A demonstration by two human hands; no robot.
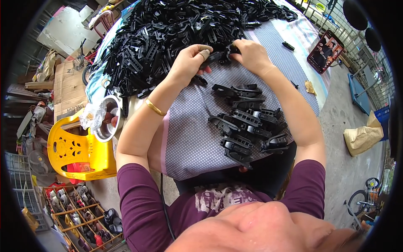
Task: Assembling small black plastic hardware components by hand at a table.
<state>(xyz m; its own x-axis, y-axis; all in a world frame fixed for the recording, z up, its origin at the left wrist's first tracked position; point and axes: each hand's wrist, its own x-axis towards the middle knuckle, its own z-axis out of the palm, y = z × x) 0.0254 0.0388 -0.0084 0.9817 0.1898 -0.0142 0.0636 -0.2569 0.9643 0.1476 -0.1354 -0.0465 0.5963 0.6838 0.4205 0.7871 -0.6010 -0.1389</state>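
My left hand [191, 63], with a tan covering on a fingertip and a gold bangle at the wrist, pinches a black plastic piece [213, 58] that points toward my right hand. My right hand [253, 55] closes its thumb and fingers on another small black plastic piece [232, 51] at the near edge of the pile. The two pieces are close together; whether they touch is unclear. Beyond both hands spreads a large heap of loose black plastic pieces [142, 46]. Nearer me, between my forearms, several longer black clip-like pieces [247, 117] lie in a loose cluster.
A dotted grey cloth [189, 143] covers the table. A phone [325, 51] stands at the right edge, near a crumpled tan scrap [310, 87]. At left, a metal bowl [119, 122] rests by a yellow plastic chair [90, 149]. A shoe rack [71, 214] stands lower left.
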